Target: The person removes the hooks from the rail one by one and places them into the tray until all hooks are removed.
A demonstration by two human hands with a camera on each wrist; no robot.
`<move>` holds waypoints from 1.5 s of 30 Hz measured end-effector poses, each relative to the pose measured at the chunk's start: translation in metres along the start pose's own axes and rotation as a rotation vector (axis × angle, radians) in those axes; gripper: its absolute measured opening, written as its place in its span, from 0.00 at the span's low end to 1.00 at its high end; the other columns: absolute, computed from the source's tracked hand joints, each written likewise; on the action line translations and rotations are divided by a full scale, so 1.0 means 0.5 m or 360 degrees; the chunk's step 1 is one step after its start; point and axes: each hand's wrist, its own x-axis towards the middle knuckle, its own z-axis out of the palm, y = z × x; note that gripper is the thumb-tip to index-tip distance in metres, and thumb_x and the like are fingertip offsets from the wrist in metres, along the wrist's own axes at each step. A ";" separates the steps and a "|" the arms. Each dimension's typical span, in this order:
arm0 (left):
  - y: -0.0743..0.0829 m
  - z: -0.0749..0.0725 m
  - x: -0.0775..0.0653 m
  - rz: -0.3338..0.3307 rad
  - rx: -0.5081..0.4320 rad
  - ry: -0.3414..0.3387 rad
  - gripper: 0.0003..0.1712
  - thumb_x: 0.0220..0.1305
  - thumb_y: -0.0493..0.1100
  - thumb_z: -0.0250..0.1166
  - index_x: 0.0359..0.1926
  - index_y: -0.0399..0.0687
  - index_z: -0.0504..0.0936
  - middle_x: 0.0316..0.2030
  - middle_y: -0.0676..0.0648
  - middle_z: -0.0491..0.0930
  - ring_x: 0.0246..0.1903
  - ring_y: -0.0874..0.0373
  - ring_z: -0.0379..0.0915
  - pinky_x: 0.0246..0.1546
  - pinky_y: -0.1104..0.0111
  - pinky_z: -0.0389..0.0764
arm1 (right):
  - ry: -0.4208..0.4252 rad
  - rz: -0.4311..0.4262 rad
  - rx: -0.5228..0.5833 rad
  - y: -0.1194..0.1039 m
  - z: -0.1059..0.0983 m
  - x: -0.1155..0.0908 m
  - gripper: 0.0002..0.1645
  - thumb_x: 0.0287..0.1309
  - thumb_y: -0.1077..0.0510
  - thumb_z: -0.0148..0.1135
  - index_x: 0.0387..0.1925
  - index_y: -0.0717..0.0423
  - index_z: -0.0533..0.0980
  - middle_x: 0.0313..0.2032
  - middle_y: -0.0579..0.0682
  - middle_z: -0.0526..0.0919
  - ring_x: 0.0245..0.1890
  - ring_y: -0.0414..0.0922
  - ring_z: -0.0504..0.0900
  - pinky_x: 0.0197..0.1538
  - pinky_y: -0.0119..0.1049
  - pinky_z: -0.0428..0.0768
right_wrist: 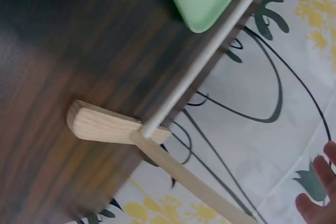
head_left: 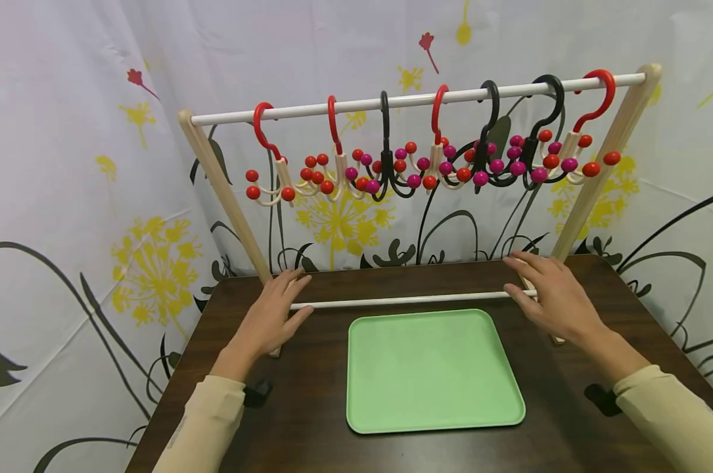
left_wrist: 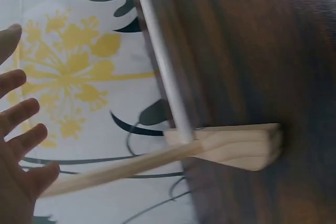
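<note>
My left hand (head_left: 271,314) is held out with fingers spread and nothing in it, near the left foot of a wooden rack (left_wrist: 236,145). On the other side my right hand (head_left: 554,295), also spread and holding nothing, overlaps the rack's right foot in the head view. From the rack's white top rail (head_left: 356,106) hang several red and black hooked hangers; a red one (head_left: 261,131) is at the left end and a black one (head_left: 386,141) near the middle. Each ends in curved prongs tipped with red or magenta balls. In the wrist views only parts of my fingers show.
A green tray (head_left: 433,371) lies on the dark wooden table (head_left: 309,407) between my forearms. Behind it runs the rack's white lower bar (head_left: 403,301). A white curtain with printed flowers (head_left: 96,98) stands behind the table and at its sides.
</note>
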 end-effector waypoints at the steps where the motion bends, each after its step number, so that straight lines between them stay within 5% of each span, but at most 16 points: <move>1: -0.003 0.003 -0.005 -0.0014 -0.0015 0.0027 0.35 0.70 0.53 0.59 0.73 0.48 0.62 0.71 0.39 0.58 0.70 0.41 0.51 0.59 0.42 0.64 | 0.0062 -0.0019 0.0001 -0.003 -0.005 0.003 0.30 0.56 0.58 0.68 0.61 0.60 0.75 0.60 0.60 0.75 0.57 0.61 0.73 0.59 0.61 0.64; 3: -0.012 0.012 -0.014 -0.0057 -0.0044 0.0129 0.33 0.69 0.51 0.61 0.71 0.50 0.65 0.69 0.41 0.62 0.66 0.42 0.59 0.49 0.44 0.74 | 0.0199 -0.0055 0.0020 -0.011 -0.017 0.011 0.27 0.54 0.60 0.69 0.57 0.61 0.77 0.55 0.59 0.79 0.53 0.60 0.76 0.55 0.59 0.68; 6: -0.032 0.030 -0.025 -0.0194 -0.0078 0.0418 0.26 0.65 0.45 0.65 0.63 0.50 0.75 0.59 0.44 0.73 0.51 0.46 0.74 0.33 0.49 0.78 | 0.0432 -0.0105 0.0051 -0.024 -0.040 0.027 0.22 0.53 0.62 0.67 0.52 0.61 0.81 0.48 0.58 0.83 0.47 0.58 0.79 0.51 0.56 0.71; 10: -0.065 0.049 -0.030 -0.0512 -0.0193 0.0876 0.17 0.58 0.35 0.66 0.50 0.44 0.82 0.43 0.44 0.79 0.34 0.48 0.79 0.29 0.51 0.75 | 0.0721 -0.0128 0.0063 -0.038 -0.075 0.053 0.18 0.55 0.59 0.62 0.48 0.60 0.83 0.42 0.57 0.85 0.42 0.58 0.81 0.46 0.54 0.71; 12: -0.079 0.055 -0.030 -0.0709 -0.0282 0.0993 0.16 0.57 0.33 0.65 0.48 0.43 0.81 0.41 0.43 0.78 0.34 0.49 0.78 0.33 0.51 0.74 | 0.0856 -0.0118 0.0073 -0.042 -0.093 0.068 0.18 0.57 0.56 0.60 0.47 0.61 0.83 0.42 0.58 0.85 0.42 0.59 0.80 0.46 0.54 0.70; 16: -0.097 0.061 -0.025 -0.1039 -0.0469 0.0940 0.23 0.59 0.37 0.63 0.56 0.42 0.73 0.46 0.41 0.76 0.42 0.44 0.77 0.43 0.48 0.70 | 0.1096 -0.0053 0.0109 -0.046 -0.130 0.100 0.21 0.57 0.52 0.59 0.46 0.62 0.83 0.43 0.61 0.84 0.45 0.61 0.79 0.49 0.51 0.70; 19: -0.102 0.069 -0.020 -0.1166 -0.0557 0.0812 0.28 0.62 0.41 0.63 0.62 0.42 0.68 0.50 0.39 0.73 0.47 0.41 0.75 0.48 0.46 0.69 | 0.1176 0.0026 0.0115 -0.042 -0.158 0.128 0.23 0.57 0.51 0.58 0.47 0.62 0.82 0.45 0.61 0.84 0.48 0.60 0.79 0.53 0.47 0.70; 26: -0.107 0.098 -0.002 -0.1222 -0.0670 0.0744 0.28 0.64 0.44 0.63 0.61 0.39 0.68 0.50 0.36 0.75 0.47 0.41 0.76 0.49 0.48 0.71 | 0.1004 0.0333 0.0035 -0.023 -0.215 0.191 0.23 0.61 0.53 0.56 0.54 0.60 0.79 0.46 0.62 0.83 0.46 0.60 0.78 0.50 0.44 0.69; 31: -0.115 0.112 0.008 -0.1253 -0.0728 0.0806 0.21 0.64 0.43 0.63 0.55 0.38 0.73 0.45 0.37 0.80 0.44 0.43 0.80 0.47 0.53 0.74 | 0.0673 0.0696 0.0034 -0.017 -0.244 0.234 0.28 0.64 0.49 0.53 0.62 0.56 0.75 0.53 0.58 0.82 0.47 0.58 0.81 0.40 0.34 0.65; 37: -0.123 0.121 0.018 -0.1271 -0.0757 0.0904 0.17 0.64 0.43 0.65 0.49 0.37 0.76 0.42 0.36 0.82 0.41 0.44 0.81 0.41 0.59 0.75 | 0.0253 0.0960 0.0022 -0.001 -0.272 0.267 0.35 0.66 0.44 0.48 0.69 0.55 0.66 0.57 0.60 0.78 0.57 0.61 0.76 0.40 0.43 0.65; 45: -0.126 0.128 0.029 -0.1260 -0.0773 0.0965 0.15 0.65 0.43 0.64 0.47 0.37 0.77 0.40 0.36 0.82 0.39 0.45 0.81 0.43 0.59 0.74 | 0.0145 0.1098 0.0070 0.020 -0.280 0.275 0.36 0.66 0.41 0.46 0.70 0.54 0.66 0.57 0.64 0.78 0.57 0.62 0.74 0.36 0.42 0.68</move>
